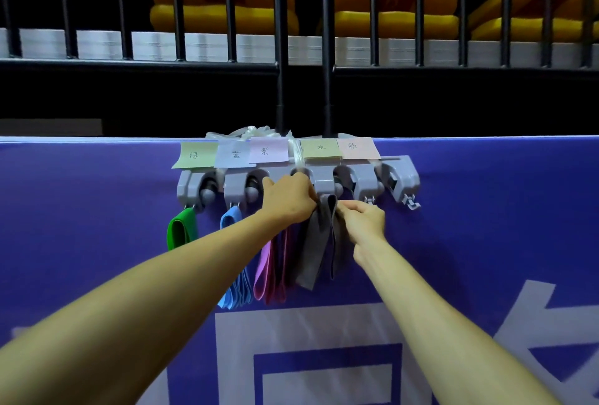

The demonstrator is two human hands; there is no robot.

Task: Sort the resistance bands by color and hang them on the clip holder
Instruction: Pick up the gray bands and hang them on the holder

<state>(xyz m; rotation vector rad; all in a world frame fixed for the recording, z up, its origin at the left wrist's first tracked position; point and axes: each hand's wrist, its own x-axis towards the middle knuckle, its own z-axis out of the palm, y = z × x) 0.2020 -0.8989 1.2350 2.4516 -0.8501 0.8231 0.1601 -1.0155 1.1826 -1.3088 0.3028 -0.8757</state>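
Observation:
A grey clip holder [402, 178] with five clips is tied to a blue banner, and a coloured paper label sits above each clip. A green band [181, 229] hangs from the first clip and a blue band [230, 220] from the second. A pink-purple band [269, 271] hangs below my left hand. A grey band [316, 249] hangs under the fourth clip. My left hand [288, 199] grips the grey band's top on its left side. My right hand [363, 220] pinches the band's right edge. The fifth clip at the right holds nothing.
The blue banner [97, 226] covers a barrier. Behind it stands a black metal railing [282, 48], and yellow pads [223, 3] are stacked on a ledge beyond the bars.

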